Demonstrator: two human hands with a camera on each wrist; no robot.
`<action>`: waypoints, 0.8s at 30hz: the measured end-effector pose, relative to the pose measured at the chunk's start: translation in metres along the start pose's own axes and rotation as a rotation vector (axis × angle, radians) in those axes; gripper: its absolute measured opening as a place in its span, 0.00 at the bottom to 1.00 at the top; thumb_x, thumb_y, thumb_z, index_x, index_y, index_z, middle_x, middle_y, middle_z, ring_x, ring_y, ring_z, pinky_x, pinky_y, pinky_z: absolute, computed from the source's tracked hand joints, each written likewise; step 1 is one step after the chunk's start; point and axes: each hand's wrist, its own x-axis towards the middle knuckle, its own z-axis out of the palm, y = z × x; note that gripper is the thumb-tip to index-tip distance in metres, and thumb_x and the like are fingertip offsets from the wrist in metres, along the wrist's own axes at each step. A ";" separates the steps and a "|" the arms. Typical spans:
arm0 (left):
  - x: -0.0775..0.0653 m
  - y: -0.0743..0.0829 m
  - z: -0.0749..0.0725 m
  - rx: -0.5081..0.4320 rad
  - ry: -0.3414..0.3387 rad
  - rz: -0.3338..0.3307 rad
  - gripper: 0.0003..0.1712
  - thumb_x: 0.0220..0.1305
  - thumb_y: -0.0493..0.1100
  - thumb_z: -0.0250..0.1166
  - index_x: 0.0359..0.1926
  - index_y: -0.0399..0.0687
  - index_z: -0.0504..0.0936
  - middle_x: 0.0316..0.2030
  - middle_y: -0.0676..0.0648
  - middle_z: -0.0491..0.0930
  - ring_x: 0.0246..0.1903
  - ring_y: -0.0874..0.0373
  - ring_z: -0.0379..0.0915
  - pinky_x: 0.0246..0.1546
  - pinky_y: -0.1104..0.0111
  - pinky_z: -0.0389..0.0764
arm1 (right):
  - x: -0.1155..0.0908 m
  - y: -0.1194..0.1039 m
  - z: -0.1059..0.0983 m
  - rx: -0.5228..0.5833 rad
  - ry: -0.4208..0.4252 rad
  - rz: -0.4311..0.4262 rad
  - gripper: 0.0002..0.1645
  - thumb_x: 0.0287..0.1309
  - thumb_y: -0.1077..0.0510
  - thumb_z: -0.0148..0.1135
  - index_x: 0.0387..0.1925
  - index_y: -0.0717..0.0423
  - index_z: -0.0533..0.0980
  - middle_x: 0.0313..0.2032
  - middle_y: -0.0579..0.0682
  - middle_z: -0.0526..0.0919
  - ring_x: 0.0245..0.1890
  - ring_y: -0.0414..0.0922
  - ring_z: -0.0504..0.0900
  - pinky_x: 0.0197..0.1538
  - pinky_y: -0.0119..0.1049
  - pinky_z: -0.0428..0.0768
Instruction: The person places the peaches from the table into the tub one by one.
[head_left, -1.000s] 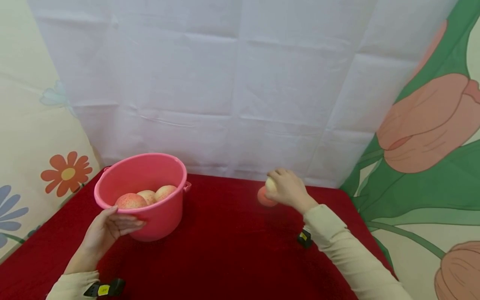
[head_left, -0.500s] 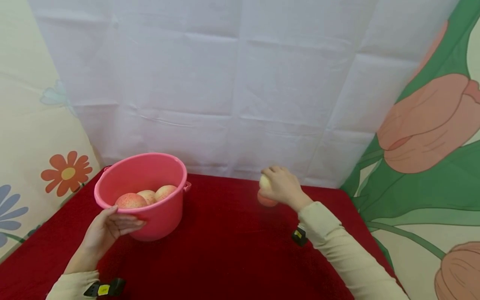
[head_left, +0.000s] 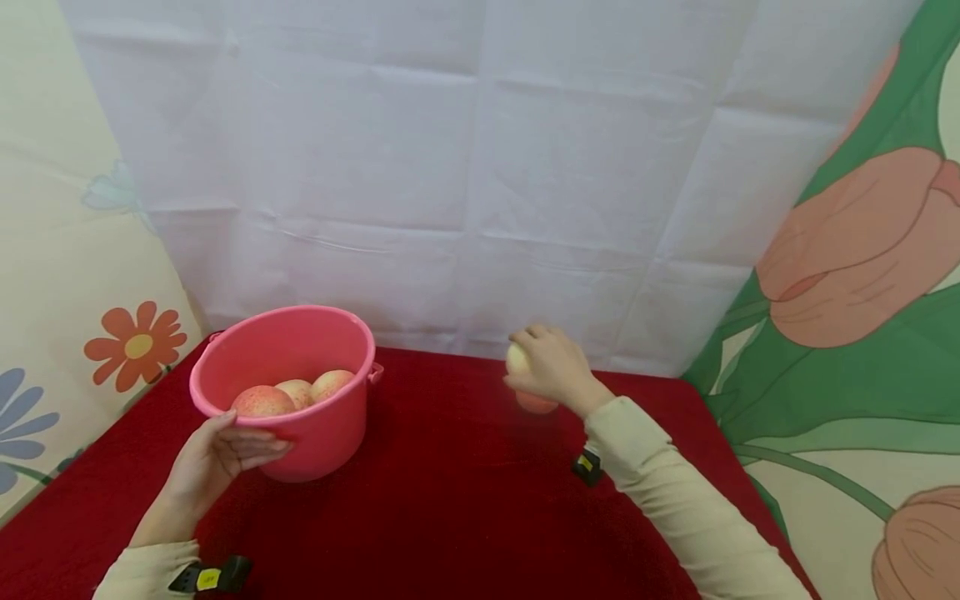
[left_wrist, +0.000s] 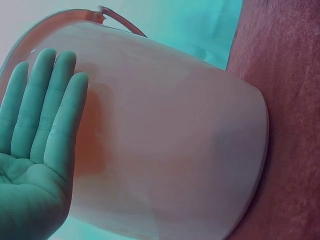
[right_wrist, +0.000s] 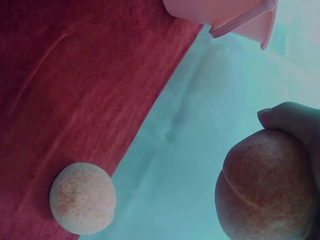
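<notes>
On the left stands a pink bucket (head_left: 322, 437) with several peaches (head_left: 264, 402) inside. My left hand (head_left: 213, 462) holds its near rim, thumb at the edge and the other fingers straight along the outer wall; the left wrist view shows those fingers (left_wrist: 60, 107) beside the wall, the thumb out of sight. To the right, my right hand (head_left: 555, 367) grips a pale peach (head_left: 517, 359) above the table, its reddish side (right_wrist: 267, 185) showing in the right wrist view. A second peach (head_left: 536, 403) lies on the table below, partly hidden by the hand.
Red cloth (head_left: 450, 492) covers the table. A white sheet (head_left: 465, 167) hangs behind its back edge. Flower-patterned cloths stand at the left (head_left: 67, 250) and right (head_left: 840, 417). The bucket's handle (right_wrist: 245, 19) hangs at its side.
My right hand has moved a little to the left with its peach, covering more of the peach on the table. The left hand and the bucket have stayed where they were.
</notes>
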 end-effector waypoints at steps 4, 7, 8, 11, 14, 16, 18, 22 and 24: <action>0.000 0.000 0.000 0.003 0.000 0.002 0.40 0.71 0.39 0.17 0.44 0.34 0.81 0.40 0.39 0.81 0.43 0.50 0.78 0.45 0.64 0.76 | 0.002 -0.005 -0.002 -0.009 0.003 -0.013 0.35 0.40 0.44 0.66 0.52 0.55 0.73 0.48 0.56 0.76 0.46 0.54 0.74 0.40 0.47 0.78; 0.000 0.000 0.001 -0.001 -0.004 0.005 0.40 0.71 0.39 0.17 0.44 0.34 0.81 0.40 0.39 0.81 0.43 0.50 0.78 0.45 0.63 0.76 | 0.004 -0.008 -0.003 -0.009 0.007 -0.022 0.35 0.39 0.44 0.66 0.51 0.55 0.73 0.48 0.55 0.76 0.47 0.53 0.74 0.40 0.47 0.77; 0.001 0.000 0.001 -0.003 -0.004 0.005 0.40 0.71 0.39 0.17 0.44 0.34 0.81 0.40 0.39 0.81 0.43 0.50 0.78 0.45 0.63 0.76 | 0.004 -0.009 -0.004 -0.006 0.008 -0.025 0.35 0.39 0.44 0.66 0.51 0.55 0.73 0.48 0.55 0.76 0.47 0.53 0.74 0.41 0.47 0.77; 0.001 0.000 0.001 -0.006 0.002 0.003 0.40 0.71 0.39 0.17 0.43 0.34 0.81 0.40 0.39 0.81 0.43 0.50 0.78 0.45 0.63 0.76 | 0.005 -0.012 -0.005 -0.005 0.012 -0.032 0.35 0.39 0.44 0.66 0.51 0.54 0.73 0.48 0.54 0.76 0.46 0.53 0.74 0.40 0.47 0.77; 0.001 0.001 0.001 -0.003 0.013 -0.001 0.40 0.71 0.39 0.18 0.43 0.35 0.81 0.39 0.39 0.82 0.42 0.50 0.78 0.45 0.63 0.76 | 0.007 -0.015 -0.006 -0.005 0.025 -0.046 0.35 0.39 0.44 0.66 0.51 0.54 0.74 0.48 0.54 0.76 0.46 0.53 0.74 0.39 0.46 0.78; 0.001 0.001 0.001 0.002 0.018 -0.004 0.40 0.71 0.39 0.18 0.43 0.35 0.81 0.39 0.39 0.82 0.42 0.50 0.78 0.45 0.63 0.76 | 0.008 -0.018 -0.007 -0.001 0.035 -0.057 0.35 0.39 0.44 0.66 0.51 0.54 0.74 0.47 0.54 0.76 0.45 0.53 0.74 0.39 0.46 0.78; 0.000 0.001 0.001 0.003 0.021 -0.007 0.40 0.71 0.39 0.18 0.43 0.35 0.81 0.39 0.40 0.82 0.42 0.50 0.78 0.45 0.63 0.76 | 0.009 -0.020 -0.008 -0.001 0.041 -0.064 0.35 0.39 0.44 0.66 0.51 0.54 0.74 0.47 0.54 0.76 0.45 0.53 0.74 0.39 0.46 0.78; 0.001 0.001 0.002 0.010 0.029 -0.011 0.40 0.71 0.39 0.18 0.43 0.36 0.82 0.39 0.40 0.82 0.42 0.50 0.78 0.45 0.64 0.76 | 0.011 -0.026 -0.008 -0.002 0.039 -0.077 0.34 0.39 0.45 0.66 0.51 0.54 0.74 0.46 0.54 0.76 0.45 0.52 0.74 0.38 0.46 0.78; 0.001 0.001 0.002 0.011 0.029 -0.010 0.40 0.71 0.39 0.18 0.43 0.36 0.82 0.39 0.40 0.82 0.42 0.50 0.78 0.45 0.64 0.76 | 0.013 -0.029 -0.009 -0.001 0.036 -0.080 0.34 0.39 0.44 0.67 0.51 0.53 0.74 0.47 0.53 0.76 0.45 0.52 0.74 0.37 0.46 0.78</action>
